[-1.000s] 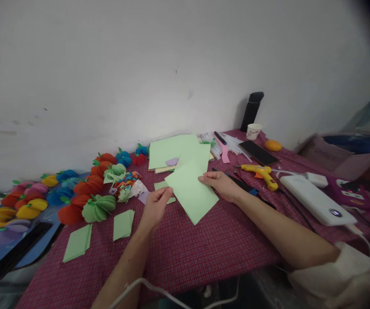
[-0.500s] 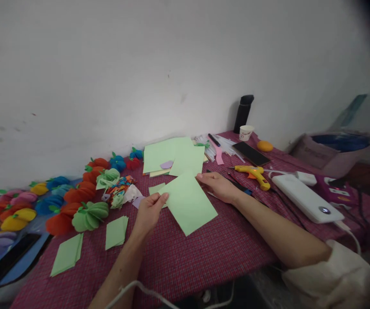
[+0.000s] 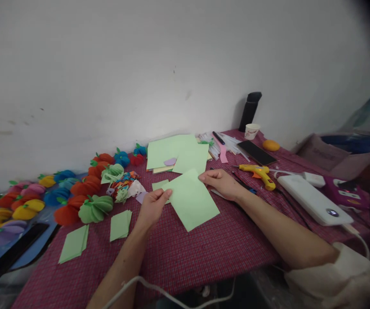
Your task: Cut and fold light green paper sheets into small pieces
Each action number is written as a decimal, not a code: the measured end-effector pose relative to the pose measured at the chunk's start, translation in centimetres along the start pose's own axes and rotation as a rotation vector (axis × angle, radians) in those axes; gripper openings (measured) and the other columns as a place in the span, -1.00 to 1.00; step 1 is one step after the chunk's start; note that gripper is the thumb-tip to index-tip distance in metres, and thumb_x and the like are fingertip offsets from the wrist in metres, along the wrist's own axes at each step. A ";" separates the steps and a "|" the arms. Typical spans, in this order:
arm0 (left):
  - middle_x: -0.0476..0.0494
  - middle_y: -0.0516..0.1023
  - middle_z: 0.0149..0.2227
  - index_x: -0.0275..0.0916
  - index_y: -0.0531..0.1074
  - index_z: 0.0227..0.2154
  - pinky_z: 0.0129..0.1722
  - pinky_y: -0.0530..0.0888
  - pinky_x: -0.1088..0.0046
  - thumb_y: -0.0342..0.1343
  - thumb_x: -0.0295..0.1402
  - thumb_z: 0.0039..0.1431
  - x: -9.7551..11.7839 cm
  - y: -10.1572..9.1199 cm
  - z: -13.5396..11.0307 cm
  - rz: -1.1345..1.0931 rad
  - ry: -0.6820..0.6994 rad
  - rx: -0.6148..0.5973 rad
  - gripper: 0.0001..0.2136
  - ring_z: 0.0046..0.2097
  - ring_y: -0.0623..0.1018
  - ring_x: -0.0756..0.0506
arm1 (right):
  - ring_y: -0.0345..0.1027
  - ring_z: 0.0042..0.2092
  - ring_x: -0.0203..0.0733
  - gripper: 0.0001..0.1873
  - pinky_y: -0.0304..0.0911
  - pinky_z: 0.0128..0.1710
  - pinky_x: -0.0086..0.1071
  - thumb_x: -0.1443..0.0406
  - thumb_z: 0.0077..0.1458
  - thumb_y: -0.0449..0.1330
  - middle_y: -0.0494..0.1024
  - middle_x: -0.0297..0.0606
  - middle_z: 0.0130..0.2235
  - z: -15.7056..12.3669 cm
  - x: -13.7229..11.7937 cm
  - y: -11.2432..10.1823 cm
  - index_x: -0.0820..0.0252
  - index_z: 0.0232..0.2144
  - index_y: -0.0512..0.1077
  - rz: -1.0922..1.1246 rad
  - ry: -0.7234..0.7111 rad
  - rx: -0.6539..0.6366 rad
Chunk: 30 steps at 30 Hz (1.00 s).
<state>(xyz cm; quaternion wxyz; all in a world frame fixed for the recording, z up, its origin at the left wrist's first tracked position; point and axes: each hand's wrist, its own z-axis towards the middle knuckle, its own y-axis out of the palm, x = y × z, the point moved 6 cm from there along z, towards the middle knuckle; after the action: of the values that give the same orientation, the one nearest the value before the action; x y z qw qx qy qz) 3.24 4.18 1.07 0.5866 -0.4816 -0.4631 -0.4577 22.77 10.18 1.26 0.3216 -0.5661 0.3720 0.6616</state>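
A light green sheet of paper (image 3: 194, 201) is held up over the red checked tablecloth, tilted with one corner toward me. My left hand (image 3: 153, 206) pinches its left corner between thumb and fingers. At its far right edge, my right hand (image 3: 220, 183) is closed on the paper too. Beyond it lies a stack of larger green sheets (image 3: 172, 150) with a small purple scrap (image 3: 169, 162) on top. Small green cut rectangles (image 3: 120, 225) rest left of my left wrist, beside another green pile (image 3: 74, 243). A further small green piece is partly hidden behind the held sheet.
Colourful paper pumpkins (image 3: 84, 185) and a heap of scraps (image 3: 124, 185) fill the left. At right are a yellow glue gun (image 3: 258, 174), a phone (image 3: 257, 152), a white power bank (image 3: 313, 201), a paper cup (image 3: 252, 131) and a black bottle (image 3: 250, 111). A white cable (image 3: 168, 296) crosses the front.
The view has turned slightly left, so everything sits a little further right. Both hands keep their hold on the green sheet, which has hardly moved.
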 end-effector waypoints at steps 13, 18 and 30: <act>0.00 0.55 -0.45 -0.19 0.30 -0.21 -0.22 0.34 0.45 0.13 -0.33 -0.02 1.3 0.1 -0.3 -0.248 0.091 0.022 -0.72 -0.33 0.51 -0.01 | 0.13 -0.58 -0.42 -0.79 0.05 -0.55 -0.47 0.16 -0.10 0.21 0.36 -0.41 -0.58 0.6 0.5 -1.4 0.21 -0.54 0.41 0.092 -0.032 0.170; 0.07 0.51 -0.50 -0.17 0.25 -0.28 -0.36 0.32 0.58 0.14 -0.37 -0.03 1.4 0.8 -0.7 -0.247 0.102 -0.010 -0.76 -0.43 0.46 0.06 | 0.17 -0.56 -0.41 -0.78 0.05 -0.55 -0.48 0.16 -0.11 0.22 0.37 -0.40 -0.56 0.7 0.8 -1.2 0.21 -0.52 0.41 0.118 -0.005 0.179; 0.04 0.51 -0.48 -0.19 0.24 -0.31 -0.29 0.34 0.51 0.08 -0.37 0.03 1.7 1.1 -0.9 -0.320 0.126 -0.036 -0.84 -0.38 0.49 0.02 | 0.12 -0.57 -0.44 -0.77 0.00 -0.59 -0.51 0.16 -0.11 0.22 0.32 -0.42 -0.59 0.6 0.8 -0.9 0.24 -0.52 0.40 0.117 -0.015 0.161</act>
<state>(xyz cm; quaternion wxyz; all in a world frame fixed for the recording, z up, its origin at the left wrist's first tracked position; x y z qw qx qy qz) 4.70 3.28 2.45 0.5255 -0.3824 -0.4879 -0.5827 23.12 11.18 0.40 0.3296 -0.5107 0.4539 0.6515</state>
